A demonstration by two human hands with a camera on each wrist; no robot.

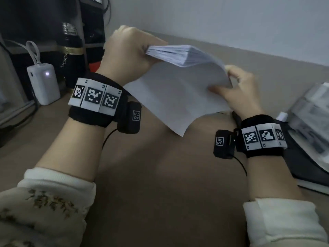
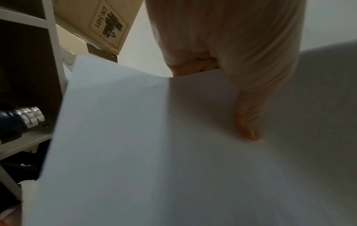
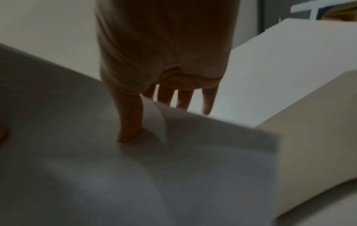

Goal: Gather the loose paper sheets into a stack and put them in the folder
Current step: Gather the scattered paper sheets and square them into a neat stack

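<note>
got the paper stack up off the counter, my left hand clamped round its far corner, my right hand pinching the opposite edge, thumb on top. sheets sag between.

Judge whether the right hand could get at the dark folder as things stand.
Probably not yet: the right hand pinches the paper stack. The dark folder lies just right of that wrist, nothing between.
</note>
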